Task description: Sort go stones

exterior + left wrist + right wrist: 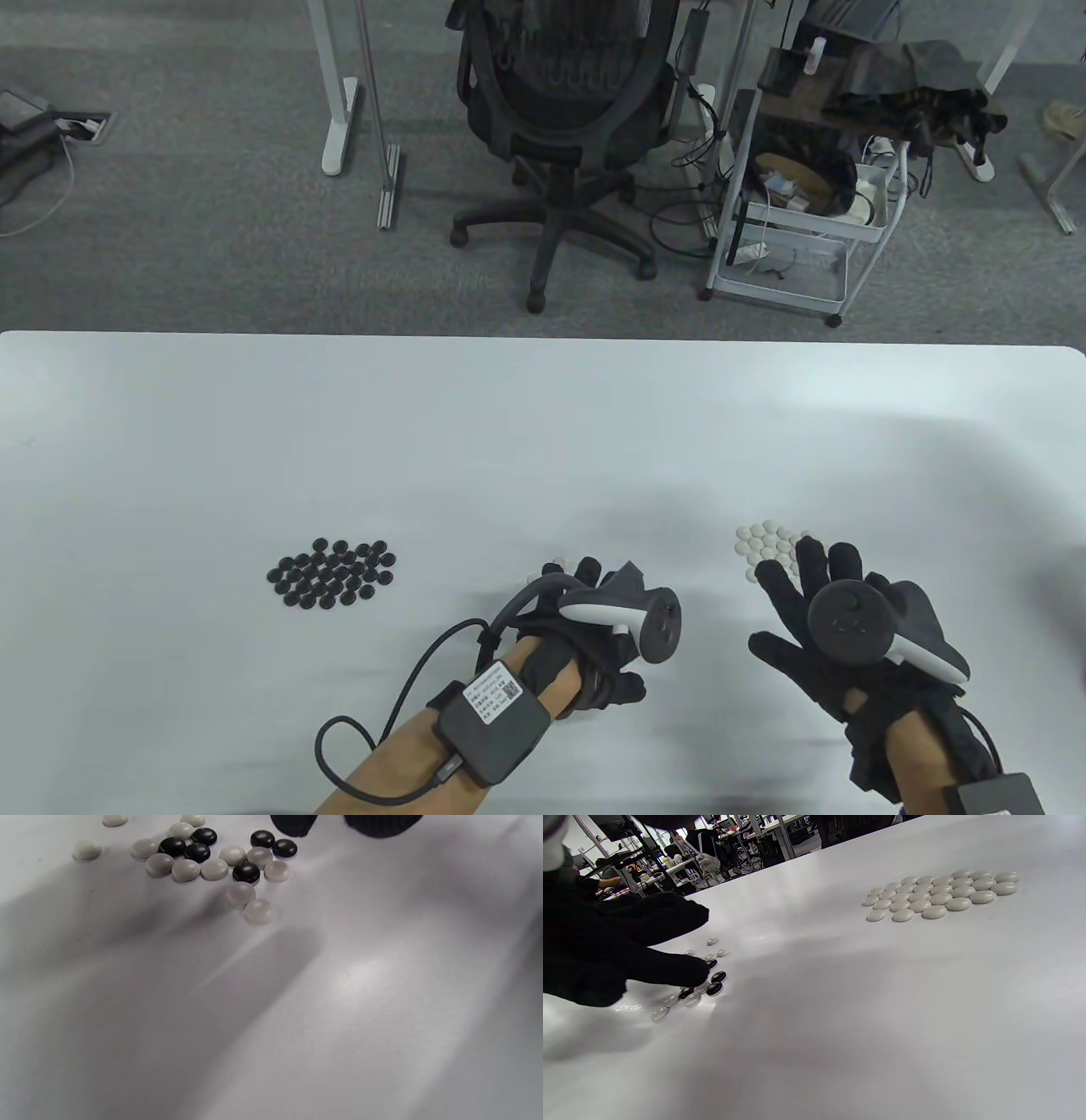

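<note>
Now the left hand [594,645] dips curled fingertips into the mixed stones [220,861] beneath it, grip unclear, while the right hand [836,632] hovers flat and empty by the white pile [941,895], so a careless sweep could scatter either cluster across the counter [543,424].

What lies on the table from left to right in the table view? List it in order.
black stones → left hand → white stones → right hand. The white stones are partly covered by the right hand's fingers, but they begin further left.
</note>
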Tool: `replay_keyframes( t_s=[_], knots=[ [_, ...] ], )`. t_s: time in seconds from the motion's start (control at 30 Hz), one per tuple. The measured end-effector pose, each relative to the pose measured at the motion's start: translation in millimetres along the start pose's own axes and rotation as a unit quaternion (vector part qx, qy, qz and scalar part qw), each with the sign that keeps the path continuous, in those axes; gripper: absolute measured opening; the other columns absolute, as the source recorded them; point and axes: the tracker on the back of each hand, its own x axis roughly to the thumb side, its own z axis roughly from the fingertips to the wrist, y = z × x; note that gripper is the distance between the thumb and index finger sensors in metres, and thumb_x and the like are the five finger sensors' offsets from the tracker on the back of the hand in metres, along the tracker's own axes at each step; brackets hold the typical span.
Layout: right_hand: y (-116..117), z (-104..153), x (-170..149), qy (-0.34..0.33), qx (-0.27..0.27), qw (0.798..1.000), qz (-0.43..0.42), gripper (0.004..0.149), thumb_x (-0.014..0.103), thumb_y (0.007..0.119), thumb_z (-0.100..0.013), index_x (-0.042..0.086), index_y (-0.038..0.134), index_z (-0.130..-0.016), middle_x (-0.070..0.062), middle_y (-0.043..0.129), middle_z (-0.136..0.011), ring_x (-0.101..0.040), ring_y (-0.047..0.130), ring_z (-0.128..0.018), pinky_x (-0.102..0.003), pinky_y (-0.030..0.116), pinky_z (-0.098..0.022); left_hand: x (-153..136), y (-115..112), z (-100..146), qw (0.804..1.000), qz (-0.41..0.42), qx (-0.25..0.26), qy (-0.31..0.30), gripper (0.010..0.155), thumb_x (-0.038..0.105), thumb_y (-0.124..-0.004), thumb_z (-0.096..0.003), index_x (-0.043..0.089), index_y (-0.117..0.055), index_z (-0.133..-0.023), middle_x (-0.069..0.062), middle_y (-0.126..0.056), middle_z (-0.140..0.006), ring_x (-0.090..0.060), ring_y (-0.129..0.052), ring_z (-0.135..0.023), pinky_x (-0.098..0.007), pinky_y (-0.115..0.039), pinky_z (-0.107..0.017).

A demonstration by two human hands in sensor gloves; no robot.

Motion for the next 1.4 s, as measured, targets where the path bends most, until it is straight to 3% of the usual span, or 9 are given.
replay_keyframes(
  t_s=[0.13,0.33,0.53,0.73,0.87,1.0,1.17,1.3,1.4],
  knots=[
    [0,0,0,-0.003,-0.001,1.000,0.001,0.079,0.053,0.048,-0.056,0.011,0.017,-0.115,-0.032,-0.009,-0.105,-0.057,-0.015,-0.085,-0.080,0.003,-0.053,5,-7,-10,1.000,-0.019,-0.016,0.009,0.069,0.048,-0.046,-0.0598,0.018,-0.029,-0.120,-0.038,0.015,-0.107,-0.063,0.016,-0.087,-0.085,-0.003,-0.054],
    [-1,1,-1,-0.002,-0.004,1.000,-0.001,0.079,0.053,0.048,-0.056,0.011,0.017,-0.115,-0.032,-0.009,-0.106,-0.057,-0.015,-0.085,-0.080,0.003,-0.053,13,-9,-8,1.000,-0.028,-0.014,-0.003,0.068,0.048,-0.045,-0.0594,0.019,-0.031,-0.119,-0.038,0.016,-0.107,-0.063,0.016,-0.087,-0.085,-0.004,-0.055],
    [0,0,-1,-0.004,-0.003,1.000,0.002,0.079,0.053,0.048,-0.056,0.011,0.017,-0.115,-0.032,-0.008,-0.106,-0.057,-0.014,-0.085,-0.080,0.003,-0.053,24,-24,8,0.999,-0.036,-0.014,-0.035,0.066,0.048,-0.044,-0.0591,0.021,-0.038,-0.119,-0.037,0.015,-0.108,-0.063,0.015,-0.088,-0.085,-0.005,-0.055],
    [1,0,0,-0.002,-0.001,1.000,0.004,0.078,0.053,0.049,-0.056,0.011,0.017,-0.115,-0.032,-0.008,-0.106,-0.057,-0.014,-0.085,-0.080,0.003,-0.053,13,-51,36,0.999,-0.020,-0.023,-0.035,0.063,0.047,-0.045,-0.0592,0.024,-0.043,-0.118,-0.036,0.014,-0.108,-0.063,0.015,-0.088,-0.085,-0.005,-0.055],
    [2,0,1,-0.003,-0.001,1.000,0.009,0.078,0.052,0.049,-0.057,0.011,0.017,-0.115,-0.032,-0.008,-0.106,-0.057,-0.014,-0.085,-0.080,0.003,-0.053,-12,-75,59,1.000,-0.003,-0.028,-0.003,0.062,0.047,-0.046,-0.0590,0.025,-0.043,-0.117,-0.036,0.012,-0.108,-0.063,0.013,-0.088,-0.084,-0.005,-0.055],
    [5,-2,3,-0.002,0.005,1.000,0.014,0.079,0.052,0.049,-0.056,0.011,0.017,-0.115,-0.032,-0.008,-0.105,-0.057,-0.014,-0.085,-0.080,0.003,-0.053,-58,-98,83,0.997,0.043,-0.031,0.061,0.062,0.047,-0.047,-0.0590,0.025,-0.044,-0.117,-0.036,0.011,-0.109,-0.062,0.012,-0.089,-0.084,-0.005,-0.055],
    [5,-2,4,-0.004,0.001,1.000,0.016,0.079,0.053,0.049,-0.056,0.011,0.017,-0.115,-0.032,-0.009,-0.105,-0.057,-0.015,-0.085,-0.080,0.003,-0.053,-143,-127,112,0.973,0.157,-0.029,0.166,0.061,0.046,-0.047,-0.0592,0.026,-0.042,-0.117,-0.036,0.012,-0.109,-0.062,0.013,-0.089,-0.084,-0.004,-0.055],
    [5,-2,5,-0.002,-0.003,1.000,0.020,0.079,0.053,0.049,-0.057,0.011,0.015,-0.114,-0.032,-0.009,-0.105,-0.057,-0.016,-0.084,-0.078,0.002,-0.052,-184,-140,122,0.953,0.203,-0.025,0.224,0.061,0.045,-0.046,-0.0588,0.027,-0.037,-0.117,-0.035,0.015,-0.107,-0.061,0.016,-0.088,-0.084,-0.001,-0.055],
    [4,-1,5,-0.004,-0.021,0.999,0.025,0.080,0.053,0.049,-0.056,0.012,0.009,-0.112,-0.032,-0.011,-0.104,-0.056,-0.015,-0.083,-0.077,0.000,-0.052,-202,-144,123,0.945,0.236,-0.017,0.226,0.061,0.045,-0.045,-0.0583,0.029,-0.034,-0.117,-0.035,0.016,-0.107,-0.060,0.017,-0.088,-0.084,0.000,-0.055]
  ],
)
